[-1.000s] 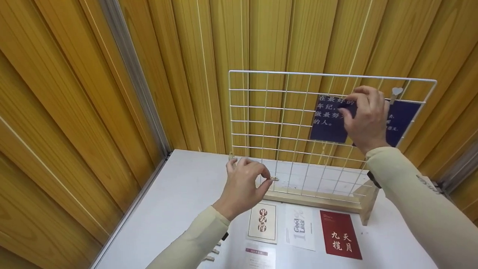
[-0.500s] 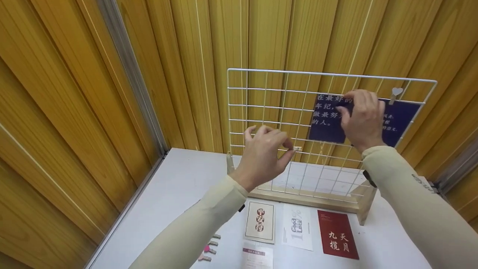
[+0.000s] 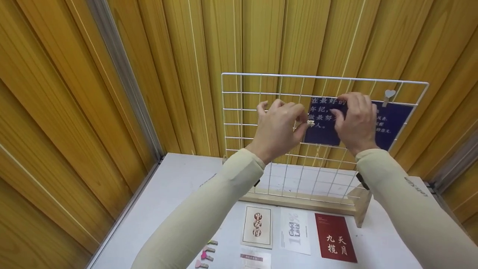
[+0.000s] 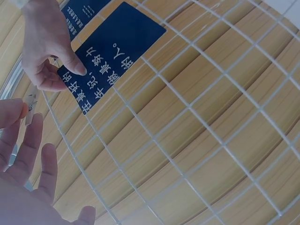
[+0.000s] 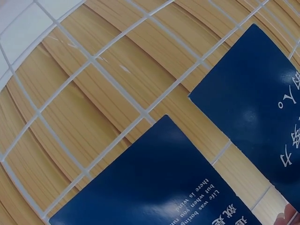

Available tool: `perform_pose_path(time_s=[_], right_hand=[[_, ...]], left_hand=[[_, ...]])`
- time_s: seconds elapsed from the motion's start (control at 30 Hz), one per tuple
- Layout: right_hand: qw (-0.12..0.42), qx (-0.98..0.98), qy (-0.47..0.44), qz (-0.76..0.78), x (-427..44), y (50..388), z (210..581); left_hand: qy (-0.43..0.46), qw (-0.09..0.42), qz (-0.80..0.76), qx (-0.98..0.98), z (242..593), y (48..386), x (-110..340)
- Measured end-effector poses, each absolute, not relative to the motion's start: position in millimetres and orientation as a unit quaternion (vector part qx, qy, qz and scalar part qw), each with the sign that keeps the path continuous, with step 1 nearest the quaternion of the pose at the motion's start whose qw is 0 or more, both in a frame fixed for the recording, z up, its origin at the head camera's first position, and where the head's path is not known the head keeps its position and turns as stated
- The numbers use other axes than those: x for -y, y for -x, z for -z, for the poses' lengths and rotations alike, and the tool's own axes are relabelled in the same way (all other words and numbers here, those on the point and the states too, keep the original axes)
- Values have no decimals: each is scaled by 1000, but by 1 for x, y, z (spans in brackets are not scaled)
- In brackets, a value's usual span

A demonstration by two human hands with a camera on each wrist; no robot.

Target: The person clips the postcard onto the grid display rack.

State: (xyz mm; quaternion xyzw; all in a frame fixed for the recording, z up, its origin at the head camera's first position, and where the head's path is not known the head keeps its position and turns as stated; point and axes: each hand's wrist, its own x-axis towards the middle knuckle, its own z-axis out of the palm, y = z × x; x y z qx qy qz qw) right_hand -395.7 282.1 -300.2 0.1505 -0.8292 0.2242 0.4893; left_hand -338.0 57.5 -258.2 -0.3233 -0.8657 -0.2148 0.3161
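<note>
My left hand [image 3: 280, 127] pinches a small wooden clothespin [image 4: 31, 105] between thumb and forefinger, in front of the upper middle of a white wire grid [image 3: 261, 93]. In the left wrist view its other fingers are spread. My right hand [image 3: 357, 125] grips the top edge of a dark blue card [image 3: 322, 135] with white lettering and holds it against the grid. Beside that, a second dark blue card [image 5: 150, 173] hangs on the grid at the right, under a clothespin with a white heart [image 3: 389, 93]. My right hand partly covers both cards in the head view.
The grid stands in a wooden base [image 3: 298, 200] on a white table [image 3: 183, 168]. In front lie a cream card [image 3: 257, 226], a white card [image 3: 295, 231], a red card [image 3: 336, 239] and a paper card [image 3: 255, 261]. Several clothespins [image 3: 207, 256] lie left of them. Wood-patterned panels [image 3: 186, 74] stand behind.
My left hand has risen and moved right with the clothespin, from low before the grid to the left side of the held blue card. My right hand stays at the card.
</note>
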Motion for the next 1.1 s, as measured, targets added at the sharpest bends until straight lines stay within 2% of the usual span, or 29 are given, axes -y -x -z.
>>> perform_pose_path(time_s=[0.37,0.57,1.1], right_hand=[[503,819,-149,-234,-275,395,306],[500,819,-157,-234,-273,395,305],[497,836,-160,-168,-269,388,299]], left_hand=[[310,316,162,882,238,352,-71],[303,300,135,894,224,358,-76],[303,294,63,904,216,372,-92]])
